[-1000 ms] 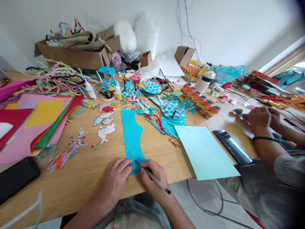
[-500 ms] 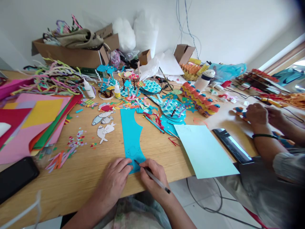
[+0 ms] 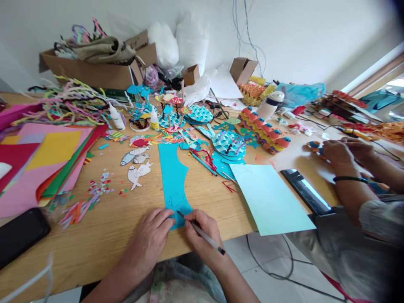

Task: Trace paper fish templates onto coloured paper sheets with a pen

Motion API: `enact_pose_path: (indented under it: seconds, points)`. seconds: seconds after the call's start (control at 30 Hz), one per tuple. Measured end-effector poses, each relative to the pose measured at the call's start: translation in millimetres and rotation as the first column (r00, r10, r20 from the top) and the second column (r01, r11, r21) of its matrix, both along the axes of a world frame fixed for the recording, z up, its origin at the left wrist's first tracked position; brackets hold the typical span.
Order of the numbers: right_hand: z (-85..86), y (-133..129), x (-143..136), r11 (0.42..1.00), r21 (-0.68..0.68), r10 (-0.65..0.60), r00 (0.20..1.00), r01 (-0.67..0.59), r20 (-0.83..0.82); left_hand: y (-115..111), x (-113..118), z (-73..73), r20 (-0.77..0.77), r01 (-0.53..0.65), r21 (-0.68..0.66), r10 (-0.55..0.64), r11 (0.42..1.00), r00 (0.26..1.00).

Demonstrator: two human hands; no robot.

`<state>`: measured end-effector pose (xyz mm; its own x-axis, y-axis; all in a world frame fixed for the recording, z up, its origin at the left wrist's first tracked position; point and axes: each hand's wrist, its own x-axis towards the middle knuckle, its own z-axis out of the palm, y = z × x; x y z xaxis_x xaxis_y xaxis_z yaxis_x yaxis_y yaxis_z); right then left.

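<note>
A strip of blue paper with a curved right edge lies on the table in front of me. Pencil-like fish outlines show on its near end. My left hand rests at the strip's lower left edge, fingers together and bent, tips pressing on the paper. In my right hand is a black-capped pen, its tip touching the blue paper beside the drawn lines. Left of the strip lie several white paper fish cutouts, some with drawn details.
Coloured sheets and a black phone lie at left. Glue bottles and woven blue paper fish stand farther back. A pale green sheet overhangs the table edge. A co-worker's hands handle something small at right.
Both hands, the pen and the blue paper stay almost in place. The view has shifted very slightly. The co-worker's hands have moved a little.
</note>
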<state>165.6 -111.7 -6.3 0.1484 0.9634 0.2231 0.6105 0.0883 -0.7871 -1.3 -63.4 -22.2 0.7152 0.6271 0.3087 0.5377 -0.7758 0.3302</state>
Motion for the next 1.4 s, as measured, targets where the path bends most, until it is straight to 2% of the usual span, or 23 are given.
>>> enact_pose_path:
  seconds: [0.3, 0.7, 0.97, 1.4]
  points:
    - [-3.1, -1.7, 0.2, 1.0, -0.006, -0.022, 1.0, 0.022, -0.016, 0.5, -0.2, 1.7, 0.015, 0.006, 0.009, -0.006, 1.0, 1.0]
    - [1.1, 0.2, -1.6, 0.999, -0.012, -0.039, 0.999, 0.039, 0.002, -0.2, -1.0, -0.7, 0.024, 0.007, -0.007, -0.007, 1.0, 1.0]
    - [-0.4, -0.3, 0.4, 0.999, 0.054, 0.003, 1.0, -0.003, -0.001, -0.9, -0.2, -0.5, 0.022, 0.0, -0.023, 0.001, 1.0, 1.0]
    - [-0.7, -0.1, -1.1, 0.999, 0.025, -0.04, 0.999, 0.04, -0.006, -0.1, -0.7, -1.0, 0.04, 0.006, -0.01, -0.005, 1.0, 0.999]
